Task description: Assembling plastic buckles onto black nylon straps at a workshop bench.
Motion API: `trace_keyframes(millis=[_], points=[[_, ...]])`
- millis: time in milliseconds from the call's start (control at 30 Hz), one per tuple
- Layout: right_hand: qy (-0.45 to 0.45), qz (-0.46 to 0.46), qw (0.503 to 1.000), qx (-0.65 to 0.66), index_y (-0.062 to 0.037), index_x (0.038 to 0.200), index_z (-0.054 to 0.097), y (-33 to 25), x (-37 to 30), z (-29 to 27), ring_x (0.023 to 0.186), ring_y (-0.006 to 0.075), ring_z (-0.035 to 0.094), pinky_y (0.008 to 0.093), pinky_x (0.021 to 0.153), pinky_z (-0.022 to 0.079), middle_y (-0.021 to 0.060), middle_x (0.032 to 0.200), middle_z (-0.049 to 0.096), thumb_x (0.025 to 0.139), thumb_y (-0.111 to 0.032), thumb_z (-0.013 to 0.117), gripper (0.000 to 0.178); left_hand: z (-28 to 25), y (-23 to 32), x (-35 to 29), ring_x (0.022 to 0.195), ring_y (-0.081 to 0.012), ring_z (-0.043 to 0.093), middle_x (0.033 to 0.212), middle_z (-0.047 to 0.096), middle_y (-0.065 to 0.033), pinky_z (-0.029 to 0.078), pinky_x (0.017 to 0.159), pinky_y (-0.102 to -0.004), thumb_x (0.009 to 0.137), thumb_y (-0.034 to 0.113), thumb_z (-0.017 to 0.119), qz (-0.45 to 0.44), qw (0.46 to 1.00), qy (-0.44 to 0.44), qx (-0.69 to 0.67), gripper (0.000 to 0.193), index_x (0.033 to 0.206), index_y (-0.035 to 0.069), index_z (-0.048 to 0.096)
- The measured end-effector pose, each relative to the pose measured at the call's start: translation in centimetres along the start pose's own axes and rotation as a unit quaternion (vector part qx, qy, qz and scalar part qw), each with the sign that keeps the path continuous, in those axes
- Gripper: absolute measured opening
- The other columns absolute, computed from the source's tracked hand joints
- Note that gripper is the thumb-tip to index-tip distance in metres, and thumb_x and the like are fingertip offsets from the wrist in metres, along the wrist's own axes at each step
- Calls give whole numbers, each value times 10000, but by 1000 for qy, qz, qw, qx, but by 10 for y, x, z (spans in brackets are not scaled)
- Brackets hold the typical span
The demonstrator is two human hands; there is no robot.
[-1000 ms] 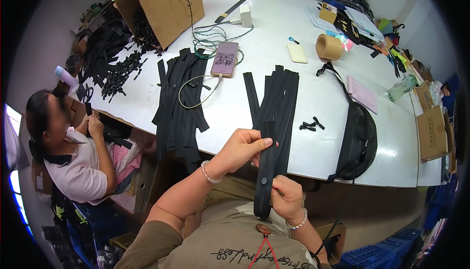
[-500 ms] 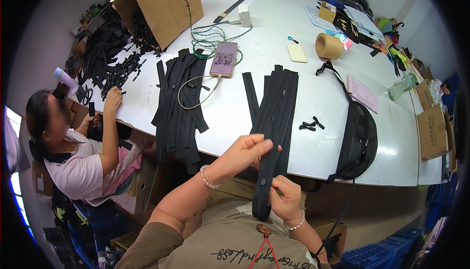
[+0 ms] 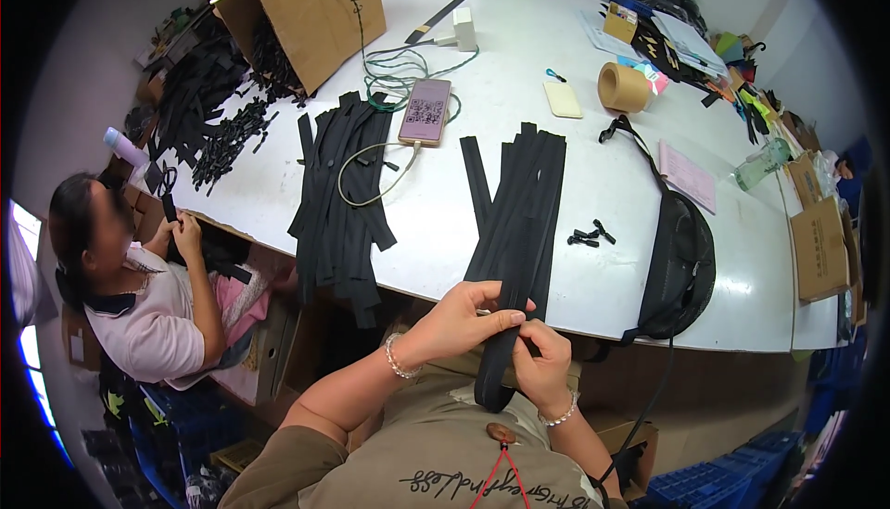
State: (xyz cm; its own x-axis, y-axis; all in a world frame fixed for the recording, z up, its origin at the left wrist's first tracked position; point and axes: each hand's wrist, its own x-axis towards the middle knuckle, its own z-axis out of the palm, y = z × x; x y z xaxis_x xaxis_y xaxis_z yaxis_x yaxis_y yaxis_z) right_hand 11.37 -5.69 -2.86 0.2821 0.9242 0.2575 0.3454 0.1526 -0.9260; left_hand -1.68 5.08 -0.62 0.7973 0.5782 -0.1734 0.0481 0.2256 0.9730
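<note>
A long black zipper point(image 3: 497, 365) runs off the table edge toward me and curls under at its near end. My left hand point(image 3: 468, 319) is closed around it, thumb across its face. My right hand point(image 3: 544, 361) pinches at its right edge, just below the left thumb; the fingertips hide what lies between them. Beyond my hands a bundle of black zippers point(image 3: 530, 184) lies on the white table point(image 3: 426, 240), with one strip point(image 3: 475, 175) angled off to its left. Several small black zipper pulls point(image 3: 591, 233) rest to the right of the bundle.
A second zipper bundle point(image 3: 338, 194), partly under a phone point(image 3: 426, 112) and its cable, lies left. A black bag point(image 3: 681, 259) sits right. Far left are a cardboard box point(image 3: 320, 18) and piled pulls point(image 3: 227, 143). At left a seated co-worker point(image 3: 148, 314) holds a black strip.
My left hand has moved down the zipper toward me, and my right hand has risen to meet it. The co-worker's raised hand has come back from the pile to the other hand.
</note>
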Motion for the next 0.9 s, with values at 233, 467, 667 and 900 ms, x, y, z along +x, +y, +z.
trace_keyframes(millis=[233, 467, 667, 900], points=[[0, 84, 992, 99, 48, 969, 614, 4, -1, -1, 727, 56, 567, 181, 639, 459, 21, 808, 624, 869, -15, 590, 120, -4, 7, 3, 719, -52, 597, 844, 632, -22, 518, 608, -188, 985, 279, 401, -63, 993, 2, -104, 371, 1070, -4, 624], [32, 86, 988, 123, 38, 1043, 599, 9, -1, 1, 724, 76, 604, 200, 649, 476, 39, 815, 646, 869, -28, 585, 186, -7, 8, 8, 706, -77, 623, 849, 632, -36, 545, 578, -203, 980, 270, 415, -67, 987, 20, -144, 360, 1062, -16, 617], [20, 124, 969, 214, 27, 998, 606, 11, -2, -7, 684, 51, 562, 182, 606, 457, 17, 777, 611, 858, -26, 604, 149, -7, 10, 8, 733, -85, 630, 857, 647, -37, 541, 581, -198, 969, 291, 445, -64, 986, 14, -153, 366, 1069, -13, 622], [44, 146, 976, 157, 29, 863, 619, 12, 2, -5, 630, 47, 548, 178, 565, 448, 14, 729, 608, 794, -1, 674, 94, 0, 1, 16, 571, -20, 494, 808, 641, 18, 448, 498, -184, 956, 265, 481, 4, 997, 71, -25, 302, 908, 16, 645]])
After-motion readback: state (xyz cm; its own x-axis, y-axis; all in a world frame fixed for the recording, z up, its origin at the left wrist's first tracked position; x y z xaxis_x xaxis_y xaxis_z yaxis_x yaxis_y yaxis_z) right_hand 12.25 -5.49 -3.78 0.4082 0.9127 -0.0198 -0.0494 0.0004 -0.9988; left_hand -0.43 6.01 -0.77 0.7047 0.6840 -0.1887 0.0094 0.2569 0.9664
